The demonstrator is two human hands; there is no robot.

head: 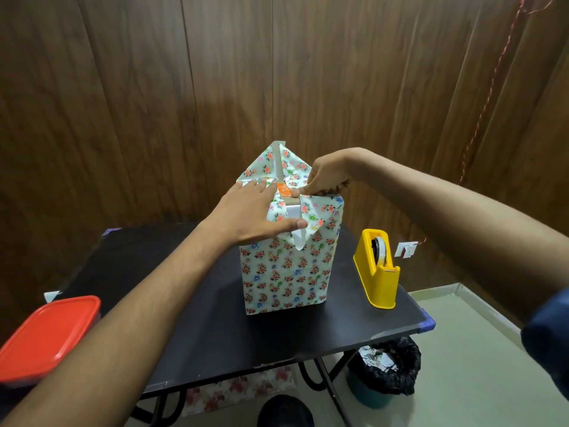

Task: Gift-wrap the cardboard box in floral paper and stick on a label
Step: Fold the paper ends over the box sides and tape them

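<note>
Both hands work atop the box (286, 272) at frame centre on the tabletop (200, 318): left hand (249, 211) flat, fingers spread on floral paper (320, 211); right hand (326, 177) pinching a fold. Releasing early could spring the flaps open.

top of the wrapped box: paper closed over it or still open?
Still open. Bare cardboard box shows between the floral paper flaps; the far flap stands upright. Left hand presses flat, right hand pinches a fold.
</note>
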